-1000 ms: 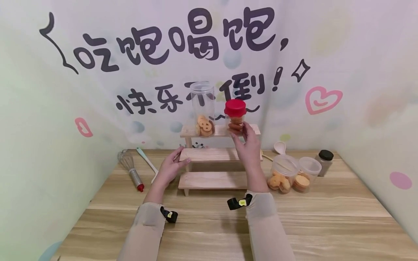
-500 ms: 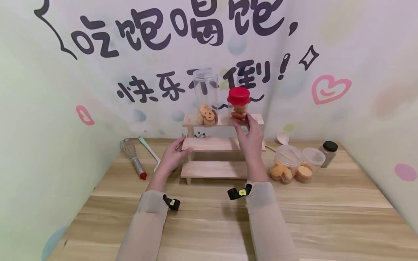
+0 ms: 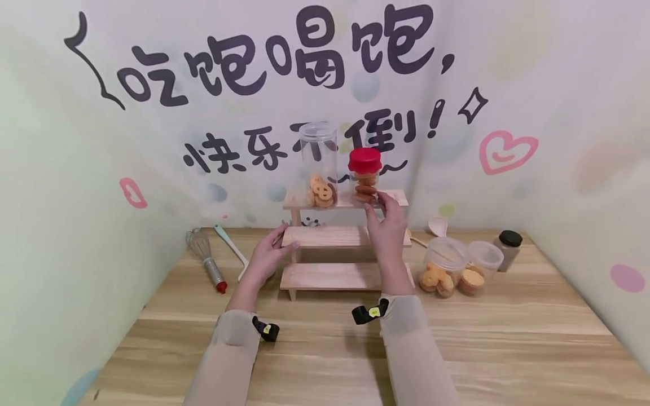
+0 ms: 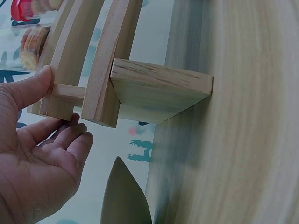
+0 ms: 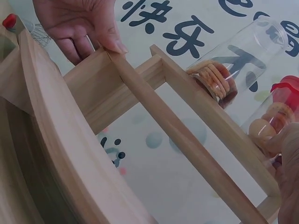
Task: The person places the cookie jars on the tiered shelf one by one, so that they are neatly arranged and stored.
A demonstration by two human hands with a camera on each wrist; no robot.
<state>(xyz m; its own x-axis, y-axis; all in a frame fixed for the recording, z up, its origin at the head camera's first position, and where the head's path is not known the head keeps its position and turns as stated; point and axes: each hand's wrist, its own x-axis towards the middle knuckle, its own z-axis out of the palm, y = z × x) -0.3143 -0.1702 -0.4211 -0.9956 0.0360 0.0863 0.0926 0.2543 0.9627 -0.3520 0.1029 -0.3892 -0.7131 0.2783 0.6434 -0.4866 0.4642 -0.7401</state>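
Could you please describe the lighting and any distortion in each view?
Head: bright, fairly even, a soft shadow on the wooden table beside the right sleeve; left wrist: dimmer, cooler, the table darker by the wooden stand; right wrist: also dim, the near board bowed, faint glints on the tall clear jar.

- Wooden worktop [image 3: 315,366]: shelf [image 3: 330,237] at twelve o'clock.
- Ten o'clock: whisk [image 3: 207,260], spatula [image 3: 231,246].
- One to two o'clock: spoon [image 3: 438,226], tubs [image 3: 443,269], black-lidded jar [image 3: 509,251].
- Shelf's top step [image 3: 343,199]: tall jar [image 3: 320,164], red-lidded jar [image 3: 365,175] at its three o'clock.
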